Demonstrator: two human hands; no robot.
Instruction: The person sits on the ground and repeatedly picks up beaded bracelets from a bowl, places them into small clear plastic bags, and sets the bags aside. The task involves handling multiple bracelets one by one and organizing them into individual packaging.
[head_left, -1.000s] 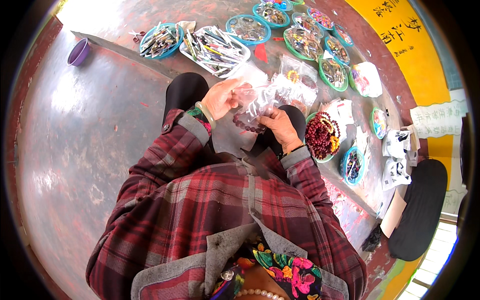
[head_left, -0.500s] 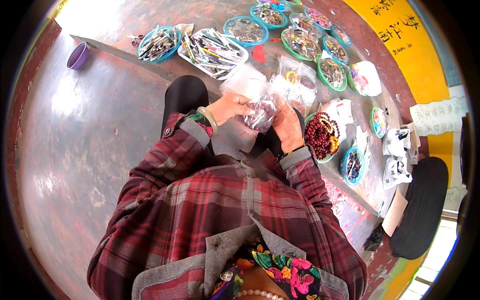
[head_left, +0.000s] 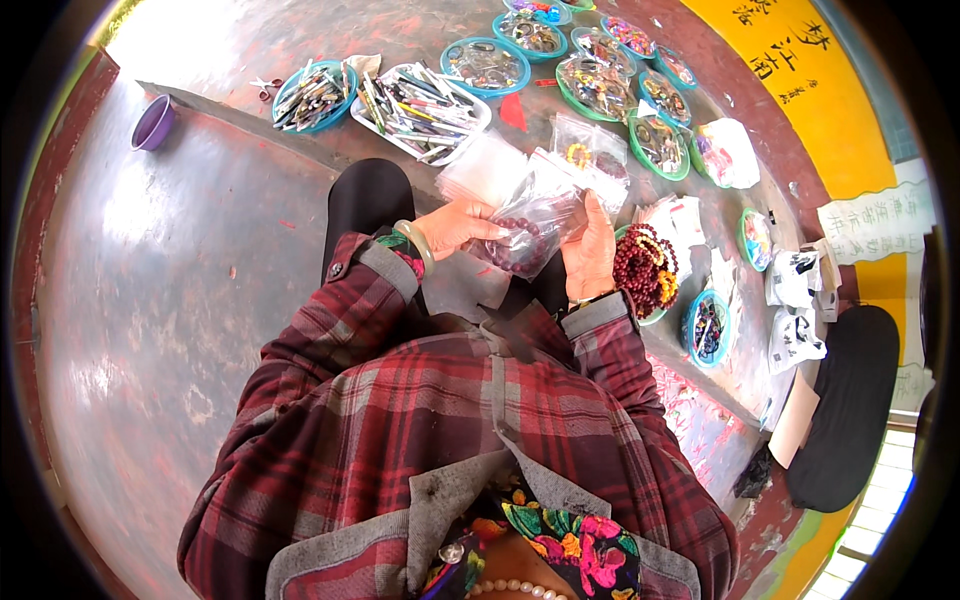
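Between my hands is a clear plastic bag [head_left: 535,220] with dark red beads [head_left: 517,246] inside, held above my lap. My left hand [head_left: 455,228] pinches the bag's left side, thumb and fingers closed on it. On the other side my right hand [head_left: 590,250] grips the bag's right edge near its top, thumb upward. Just beyond lie a stack of clear bags [head_left: 482,168] and another bag with yellow and red beads [head_left: 580,155]. Right of my right hand, a bowl is heaped with dark red bead strings [head_left: 643,270], some with yellow beads.
Ahead stand a white tray of pens [head_left: 420,112], a blue basket of pens [head_left: 316,97] and several round baskets of small goods [head_left: 486,67]. At right are a small blue basket [head_left: 708,328], white plastic bags [head_left: 795,338] and a black cushion-like object [head_left: 850,400]. A purple bowl [head_left: 153,123] sits far left.
The bag in my hands has turned and opened out flatter, its top now tilting to the right. My right hand has shifted slightly, with its thumb up along the bag's edge.
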